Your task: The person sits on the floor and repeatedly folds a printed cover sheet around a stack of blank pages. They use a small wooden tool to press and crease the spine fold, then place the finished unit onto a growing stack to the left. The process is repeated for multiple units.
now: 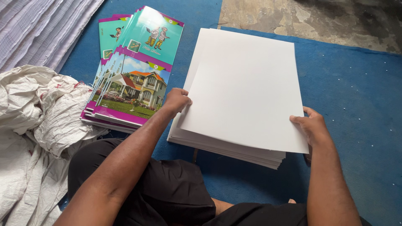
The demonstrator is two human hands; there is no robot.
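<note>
A white sheet (243, 88) is lifted slightly off a thick stack of white paper (226, 146) lying on the blue mat. My left hand (176, 100) grips the sheet's left edge. My right hand (312, 125) pinches its lower right corner. The top sheet sits a little askew over the stack. Left of my left hand lies a fanned pile of printed covers (130, 79), teal and purple, showing a house and cartoon figures.
A blue mat (356, 96) covers the floor, with bare concrete (310, 19) at the top right. Crumpled white woven sacks (37, 125) lie at the left, ribbed white material (37, 25) behind them. My legs in black trousers (167, 192) are at the bottom.
</note>
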